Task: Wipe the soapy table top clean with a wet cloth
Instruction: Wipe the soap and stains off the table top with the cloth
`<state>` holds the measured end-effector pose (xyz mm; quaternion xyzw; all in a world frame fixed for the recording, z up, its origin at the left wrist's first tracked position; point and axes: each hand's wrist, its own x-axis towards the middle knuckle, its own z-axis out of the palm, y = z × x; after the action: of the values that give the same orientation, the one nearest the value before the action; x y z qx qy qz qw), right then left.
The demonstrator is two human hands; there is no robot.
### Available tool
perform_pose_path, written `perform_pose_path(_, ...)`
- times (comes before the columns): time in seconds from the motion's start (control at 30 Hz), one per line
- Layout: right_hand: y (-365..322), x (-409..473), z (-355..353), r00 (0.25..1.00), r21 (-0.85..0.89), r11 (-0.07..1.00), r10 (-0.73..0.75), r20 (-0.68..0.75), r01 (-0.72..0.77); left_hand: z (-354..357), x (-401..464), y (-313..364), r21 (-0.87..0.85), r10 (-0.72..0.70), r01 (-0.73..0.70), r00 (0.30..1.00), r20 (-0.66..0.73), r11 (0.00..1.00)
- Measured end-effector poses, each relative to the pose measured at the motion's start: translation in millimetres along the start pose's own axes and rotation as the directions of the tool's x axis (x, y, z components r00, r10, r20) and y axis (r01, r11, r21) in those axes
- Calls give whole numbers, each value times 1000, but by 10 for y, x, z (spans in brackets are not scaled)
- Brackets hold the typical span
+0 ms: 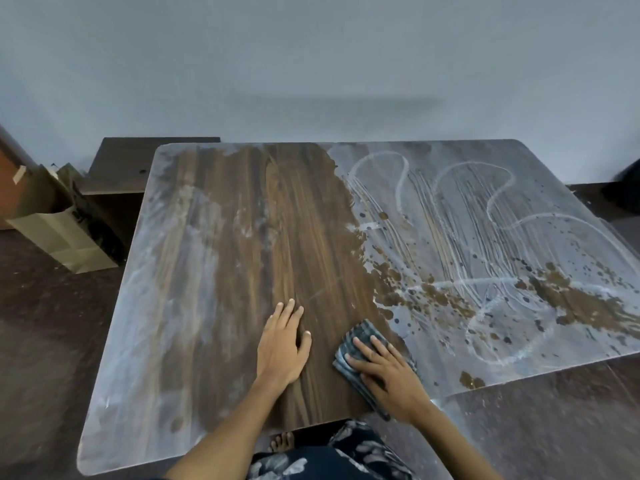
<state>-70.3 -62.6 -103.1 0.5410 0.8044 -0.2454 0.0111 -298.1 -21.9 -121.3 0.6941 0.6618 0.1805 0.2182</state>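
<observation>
The wooden table top (pixel 311 237) fills the view. A brown band down its middle is bare wood, the left strip carries a thin whitish film, and the right half is covered in white soap streaks and loops (pixel 485 237). A folded dark striped cloth (pixel 360 344) lies near the table's front edge at the border of the soapy part. My right hand (pixel 388 372) presses flat on the cloth with straight fingers. My left hand (pixel 282 344) rests flat on the bare wood just left of it, fingers stretched out.
A brown paper bag (pixel 65 233) stands on the dark floor at the left. A lower dark board or table (pixel 138 164) sits behind the table's far left corner. A pale wall runs close behind. My foot (pixel 282 441) shows under the front edge.
</observation>
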Motion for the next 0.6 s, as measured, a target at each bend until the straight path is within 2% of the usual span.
perform_pose_path(0.17, 110, 351, -111, 998, -25, 999, 45, -50, -46, 33, 171, 43, 37, 27, -27, 1000, 5, 999)
perform_pose_path(0.37, 343, 905, -350, 990, -36, 999, 17, -140, -22, 112, 637, 163, 165, 105, -119, 990, 89, 979)
perform_pose_path(0.6, 659, 1946, -777, 973, -54, 998, 0, -230, -13, 81, 1636, 326, 257, 33, -60, 994, 107, 965)
